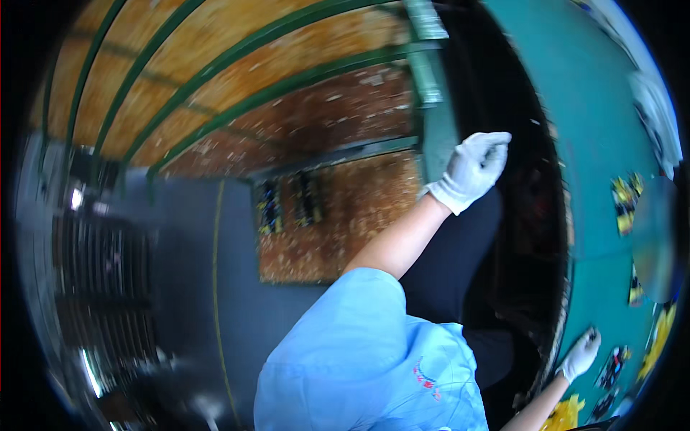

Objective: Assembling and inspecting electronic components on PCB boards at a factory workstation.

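Observation:
My left hand (474, 169), in a white glove, is held out in the air between the green table and a shelf rack. Its fingers are curled in towards the thumb, and I see nothing in them. My right hand (581, 353), gloved in white too, rests low over the near part of the green table (553, 93). Its fingers are drawn together; a small dark spot shows at their tips, too small to name. Close beside it lies a group of small black parts (613, 368) with bits of red and white. Yellow plastic bags (564, 414) lie by the right forearm.
To the left stands a green metal rack (237, 54) with wood-chip shelves. Its low board (345, 244) carries two dark bundles (269, 207) with yellow ends. Black-and-yellow packs (627, 201) lie on the table's far side. A yellow line (215, 287) crosses the grey floor.

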`<act>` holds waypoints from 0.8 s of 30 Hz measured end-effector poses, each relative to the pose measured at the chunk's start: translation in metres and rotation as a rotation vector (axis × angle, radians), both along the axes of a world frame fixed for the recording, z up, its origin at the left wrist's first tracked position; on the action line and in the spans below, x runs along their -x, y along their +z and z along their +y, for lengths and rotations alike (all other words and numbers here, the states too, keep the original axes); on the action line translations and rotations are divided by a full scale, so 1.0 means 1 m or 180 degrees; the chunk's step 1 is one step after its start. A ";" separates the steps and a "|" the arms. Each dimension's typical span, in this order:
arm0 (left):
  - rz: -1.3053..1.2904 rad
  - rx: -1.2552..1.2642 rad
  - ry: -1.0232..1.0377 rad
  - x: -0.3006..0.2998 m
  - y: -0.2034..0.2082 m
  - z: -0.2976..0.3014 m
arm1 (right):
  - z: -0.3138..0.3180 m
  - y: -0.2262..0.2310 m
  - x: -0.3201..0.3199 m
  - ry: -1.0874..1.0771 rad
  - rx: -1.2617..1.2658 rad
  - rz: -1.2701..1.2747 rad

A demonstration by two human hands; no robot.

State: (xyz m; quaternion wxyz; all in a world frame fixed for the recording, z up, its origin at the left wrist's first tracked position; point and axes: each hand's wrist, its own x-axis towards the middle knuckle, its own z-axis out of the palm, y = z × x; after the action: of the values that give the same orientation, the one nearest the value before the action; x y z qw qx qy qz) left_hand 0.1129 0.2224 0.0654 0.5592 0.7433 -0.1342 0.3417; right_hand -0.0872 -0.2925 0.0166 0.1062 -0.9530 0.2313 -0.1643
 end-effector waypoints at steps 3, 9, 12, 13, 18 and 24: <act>0.1095 0.1043 0.0929 0.056 -0.111 0.116 | 0.001 -0.007 -0.015 -0.0136 0.0233 0.0437; 0.3167 0.0323 0.2598 0.212 -0.290 0.281 | -0.059 -0.004 -0.026 0.0219 0.0547 0.0769; 0.3914 -0.0058 0.3212 0.268 -0.339 0.345 | -0.036 0.027 -0.034 0.0155 0.0721 0.1016; 0.4224 0.0521 0.3082 0.267 -0.347 0.354 | -0.031 0.044 -0.027 0.0105 0.0889 0.1047; 0.4878 -0.0101 0.3190 0.312 -0.415 0.452 | 0.044 0.063 -0.036 0.0239 0.0901 0.1222; 0.5583 -0.0440 0.2447 0.265 -0.462 0.471 | 0.117 0.085 -0.026 0.0264 0.0931 0.1536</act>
State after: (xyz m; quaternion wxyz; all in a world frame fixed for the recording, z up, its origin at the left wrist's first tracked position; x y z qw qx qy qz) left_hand -0.1523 0.6934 -0.3964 0.2652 0.7590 0.5652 -0.1848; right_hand -0.0611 -0.1751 0.1020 -0.0839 -0.9784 0.1845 0.0403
